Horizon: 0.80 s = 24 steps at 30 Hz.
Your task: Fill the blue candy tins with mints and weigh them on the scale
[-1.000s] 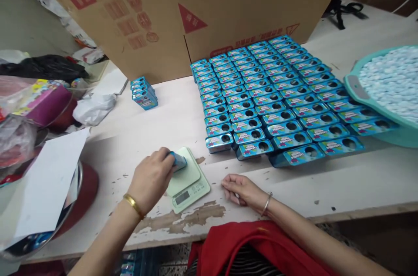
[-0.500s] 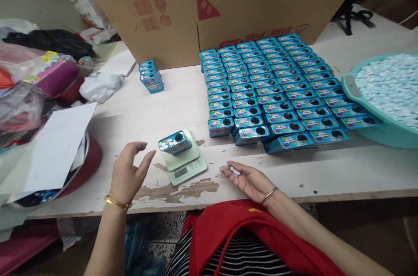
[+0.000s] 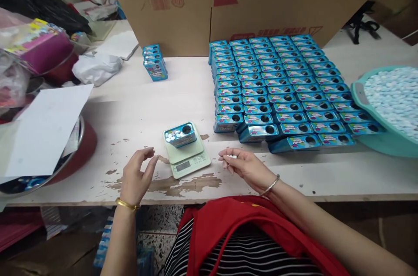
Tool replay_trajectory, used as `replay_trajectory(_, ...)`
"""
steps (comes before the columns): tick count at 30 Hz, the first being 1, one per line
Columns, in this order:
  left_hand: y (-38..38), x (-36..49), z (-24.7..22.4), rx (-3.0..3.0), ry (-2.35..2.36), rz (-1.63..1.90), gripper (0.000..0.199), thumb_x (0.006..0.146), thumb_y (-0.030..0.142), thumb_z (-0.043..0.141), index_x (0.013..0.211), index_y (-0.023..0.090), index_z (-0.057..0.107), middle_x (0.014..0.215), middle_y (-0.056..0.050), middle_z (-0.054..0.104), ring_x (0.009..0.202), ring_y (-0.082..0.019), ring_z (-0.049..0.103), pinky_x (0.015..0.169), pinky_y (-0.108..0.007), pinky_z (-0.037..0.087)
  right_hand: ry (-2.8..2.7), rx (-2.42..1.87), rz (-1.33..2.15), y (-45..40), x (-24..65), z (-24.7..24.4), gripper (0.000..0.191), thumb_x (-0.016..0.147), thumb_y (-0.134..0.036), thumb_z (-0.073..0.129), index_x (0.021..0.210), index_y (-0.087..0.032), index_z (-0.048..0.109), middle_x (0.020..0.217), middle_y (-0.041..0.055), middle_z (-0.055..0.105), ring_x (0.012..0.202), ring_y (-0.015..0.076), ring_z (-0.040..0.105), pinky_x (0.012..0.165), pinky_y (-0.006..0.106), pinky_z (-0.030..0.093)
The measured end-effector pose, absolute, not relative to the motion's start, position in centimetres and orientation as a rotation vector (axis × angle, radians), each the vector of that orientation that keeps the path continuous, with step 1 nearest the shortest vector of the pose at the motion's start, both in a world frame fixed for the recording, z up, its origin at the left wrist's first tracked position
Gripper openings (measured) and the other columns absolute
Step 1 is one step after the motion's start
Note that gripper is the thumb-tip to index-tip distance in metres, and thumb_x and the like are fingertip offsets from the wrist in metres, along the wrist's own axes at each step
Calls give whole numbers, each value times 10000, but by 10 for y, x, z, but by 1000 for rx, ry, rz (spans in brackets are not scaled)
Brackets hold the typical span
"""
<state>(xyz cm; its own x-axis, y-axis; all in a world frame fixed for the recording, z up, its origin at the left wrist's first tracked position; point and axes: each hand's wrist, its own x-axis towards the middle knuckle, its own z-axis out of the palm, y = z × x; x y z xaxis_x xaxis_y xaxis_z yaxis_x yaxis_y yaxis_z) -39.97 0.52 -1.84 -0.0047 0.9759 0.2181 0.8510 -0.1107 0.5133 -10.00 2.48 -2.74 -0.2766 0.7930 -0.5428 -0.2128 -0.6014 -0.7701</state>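
Note:
On a pale green scale [image 3: 193,163] stands a blue tin [image 3: 180,135], with several white candies lying on its top beside a round dark opening. My left hand [image 3: 138,175] is left of the scale, thumb and fingers apart, holding nothing. To the right of the scale, my right hand [image 3: 244,166] pinches a few small white candies [image 3: 232,156] between thumb and fingers. Many blue tins with round openings stand in rows [image 3: 261,86] beyond my right hand. A short row of similar tins [image 3: 156,65] stands at the back left.
A turquoise basin [image 3: 369,145] full of pale candies is at the right. The large cardboard box [image 3: 192,19] stands behind the tins. At the left are a red bucket [image 3: 88,141] with white paper [image 3: 48,128] over it, and a white plastic bag [image 3: 97,67].
The view has shifted a little. My right thumb has closed over the candies that lay on my open fingers. My left hand remains open beside the scale.

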Motion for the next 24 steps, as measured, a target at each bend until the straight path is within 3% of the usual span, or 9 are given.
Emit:
replay_trajectory(5, 16, -393, -16, 2115, 1838, 850, 232, 886, 335, 506, 1048, 180, 565, 979, -55, 639, 896, -150, 609, 834, -305, 495, -1411, -1236, 1678, 68, -125, 15, 195, 833, -261, 541, 955, -117, 591, 631, -20, 545, 540, 75, 461, 550, 223, 365)
replay_trajectory(11, 16, -391, -22, 2106, 1795, 853, 231, 885, 312, 511, 1074, 185, 550, 996, -53, 633, 899, -147, 606, 828, -295, 494, -2141, -1044, 1041, 107, -169, 42, 116, 837, -68, 507, 870, -119, 605, 884, 52, 598, 830, 127, 530, 782, 272, 409)
replay_trajectory(17, 10, -393, -22, 2128, 1819, 912, 233, 882, 279, 512, 1100, 203, 541, 995, -52, 625, 916, -160, 601, 832, -310, 494, -2255, -983, 958, 112, -181, 33, 209, 842, -46, 504, 1025, -101, 590, 1079, 107, 584, 1009, 164, 539, 915, 303, 415)
replay_trajectory(20, 12, -385, -18, 2253, 1856, 961, 331, 874, 278, 522, 1200, 227, 506, 1117, -81, 598, 1058, -202, 564, 922, -371, 465, -2209, -967, 921, 109, -177, 32, 206, 861, -76, 498, 1039, -121, 590, 1071, 95, 575, 994, 164, 543, 897, 306, 431)
replay_trajectory(24, 18, -369, -14, 2475, 1876, 804, 547, 852, 371, 555, 1359, 279, 370, 1406, -106, 427, 1323, -284, 372, 1072, -493, 331, -2104, -988, 872, 103, -156, 29, 176, 894, -137, 482, 1025, -147, 600, 1015, 81, 573, 916, 152, 555, 844, 300, 448)
